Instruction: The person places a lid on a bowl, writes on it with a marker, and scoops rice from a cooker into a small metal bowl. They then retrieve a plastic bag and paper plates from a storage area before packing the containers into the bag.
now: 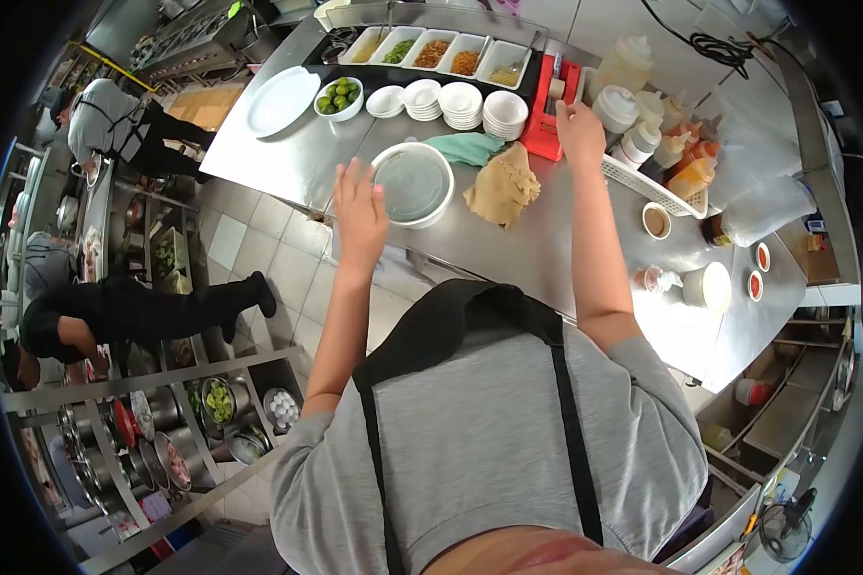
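My left hand is open, fingers stretched out, right at the left rim of a round white bowl covered with a translucent lid or film. My right hand reaches over a red tape dispenser. Its bent fingers come together just below the tape roll; what they pinch is hidden. Between my hands lie a crumpled tan cloth and a green cloth.
Behind are stacked white saucers, a bowl of limes, an oval plate and topping trays. Sauce bottles fill a white basket at right, near a sauce cup. Two people work at left.
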